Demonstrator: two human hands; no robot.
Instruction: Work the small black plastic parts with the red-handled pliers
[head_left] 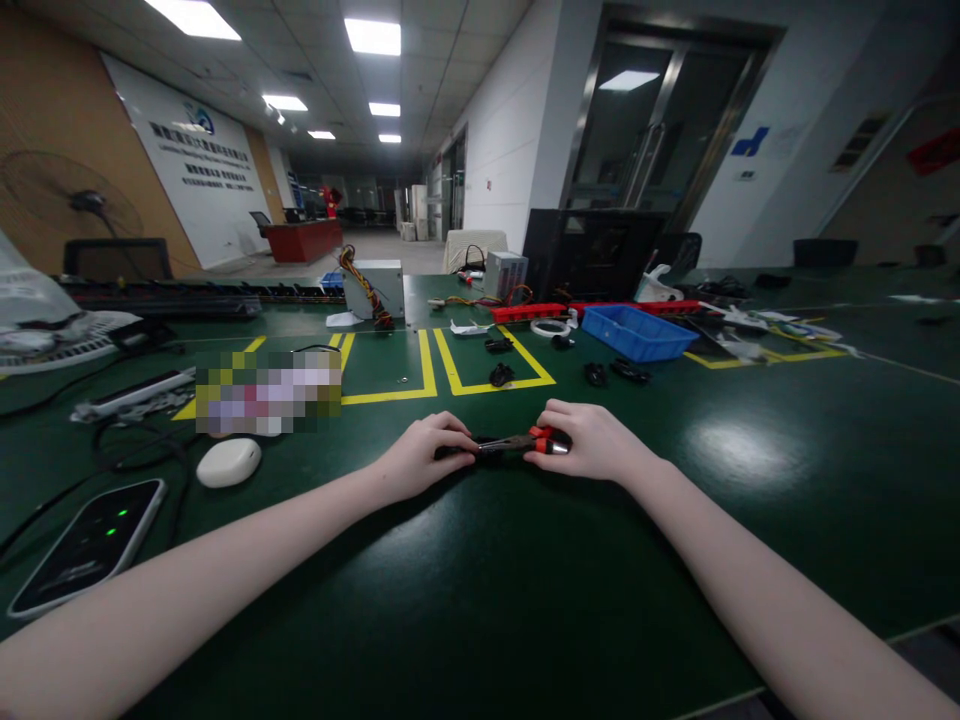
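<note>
My right hand (596, 440) is closed around red-handled pliers (516, 443), whose metal jaws point left. Fingers and thumb of my left hand (424, 458) are pinched together right at the tip of the jaws. A small dark piece (491, 455) shows there, too small to name; what lies between the left fingertips is mostly hidden. Both hands are low over the green table (510, 590). Beyond them, coiled black cables (501, 375) lie in and near a yellow-taped square.
A blue bin (637, 335) stands at the back right, near a red strip (525, 312). Power supply units (382, 290) stand along the back. To my left are a white rounded case (229, 462), a device with green lights (90, 545) and black cords.
</note>
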